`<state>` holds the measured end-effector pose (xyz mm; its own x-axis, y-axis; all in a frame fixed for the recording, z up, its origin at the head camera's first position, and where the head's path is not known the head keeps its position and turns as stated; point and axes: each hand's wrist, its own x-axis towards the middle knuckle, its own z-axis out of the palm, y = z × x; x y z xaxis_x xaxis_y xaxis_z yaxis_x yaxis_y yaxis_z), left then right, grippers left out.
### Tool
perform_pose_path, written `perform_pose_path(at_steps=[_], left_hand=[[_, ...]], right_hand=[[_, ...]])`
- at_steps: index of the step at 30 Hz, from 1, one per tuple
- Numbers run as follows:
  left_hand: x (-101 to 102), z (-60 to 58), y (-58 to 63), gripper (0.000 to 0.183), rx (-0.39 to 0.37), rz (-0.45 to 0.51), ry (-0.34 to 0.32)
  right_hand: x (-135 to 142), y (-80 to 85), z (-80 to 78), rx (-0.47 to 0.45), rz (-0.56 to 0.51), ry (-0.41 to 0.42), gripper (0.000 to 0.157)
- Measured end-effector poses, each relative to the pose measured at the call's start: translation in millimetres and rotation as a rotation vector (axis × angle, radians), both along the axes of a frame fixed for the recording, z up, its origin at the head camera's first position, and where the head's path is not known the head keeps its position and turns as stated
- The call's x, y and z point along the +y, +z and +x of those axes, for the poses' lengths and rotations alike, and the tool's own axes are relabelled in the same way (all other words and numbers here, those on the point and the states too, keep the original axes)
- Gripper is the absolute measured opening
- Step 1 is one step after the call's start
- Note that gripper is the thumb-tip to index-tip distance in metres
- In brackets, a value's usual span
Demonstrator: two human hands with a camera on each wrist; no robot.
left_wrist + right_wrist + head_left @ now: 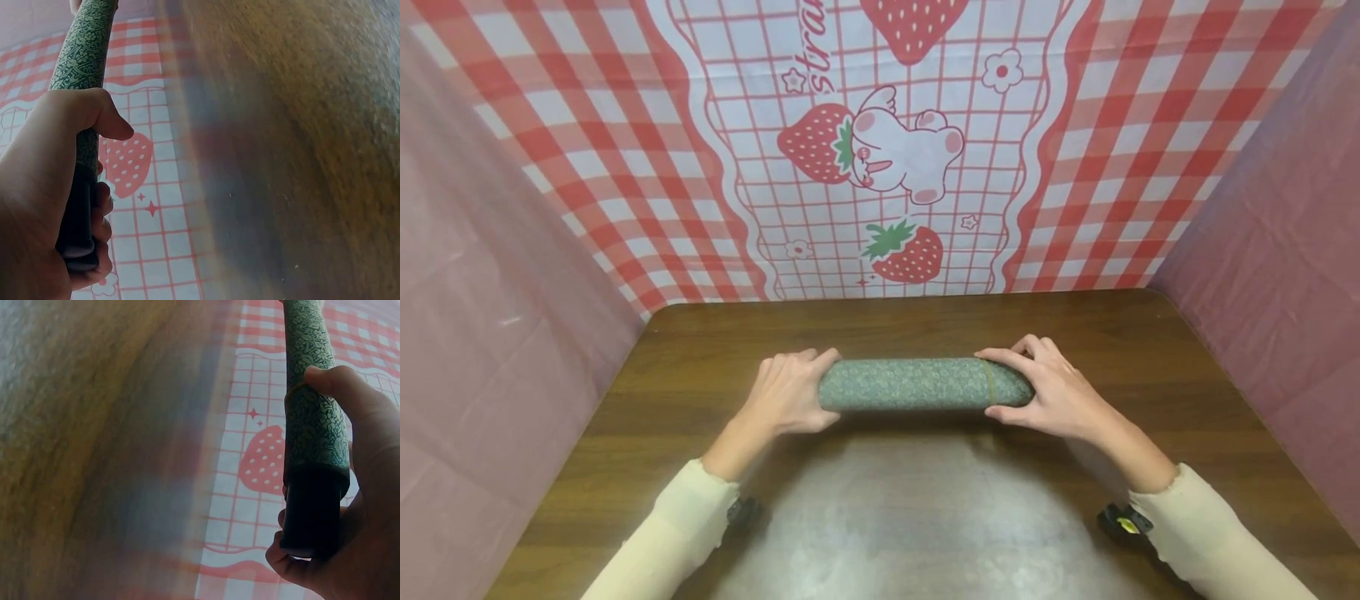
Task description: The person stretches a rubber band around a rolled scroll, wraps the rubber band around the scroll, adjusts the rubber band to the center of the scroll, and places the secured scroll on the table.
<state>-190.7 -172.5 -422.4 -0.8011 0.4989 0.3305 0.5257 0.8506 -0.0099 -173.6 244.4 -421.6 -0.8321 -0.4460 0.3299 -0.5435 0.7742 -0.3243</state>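
Note:
A folded umbrella (906,384) with green floral fabric is held level above the wooden table, lying left to right across the head view. My left hand (790,390) grips its left end. My right hand (1048,387) holds the other end, thumb on the near side and fingers over the far side. A thin yellowish band circles the fabric by the right fingertips. At the left palm a black end piece (78,219) shows below the fabric, partly covered by the curled fingers. A black cylindrical end (312,512) sits within the right hand's grasp.
The brown wooden table (715,333) reaches back to a red-and-white checked strawberry cloth (1090,167) hanging behind it. Pink curtains (1292,208) stand along both sides. A small black device (1125,522) is worn under the right sleeve cuff.

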Motion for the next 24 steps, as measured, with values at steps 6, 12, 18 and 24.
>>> perform_pose_path(at_steps=[6,12,18,24], left_hand=[[-1,1.0,0.0,0.077,0.001,0.019,0.01],[-2,1.3,-0.2,0.078,-0.027,0.034,0.017],[-3,1.5,-3.9,0.077,-0.036,0.032,0.014],[0,1.4,-7.3,0.08,-0.033,0.03,0.005]], right_hand=[[-1,3.9,0.1,0.017,0.029,-0.014,0.077],[-2,10.7,-1.9,0.075,0.109,0.022,0.077],[-1,0.4,-4.1,0.122,0.079,0.066,0.077],[-1,-4.3,-5.7,0.155,0.073,0.064,0.079]])
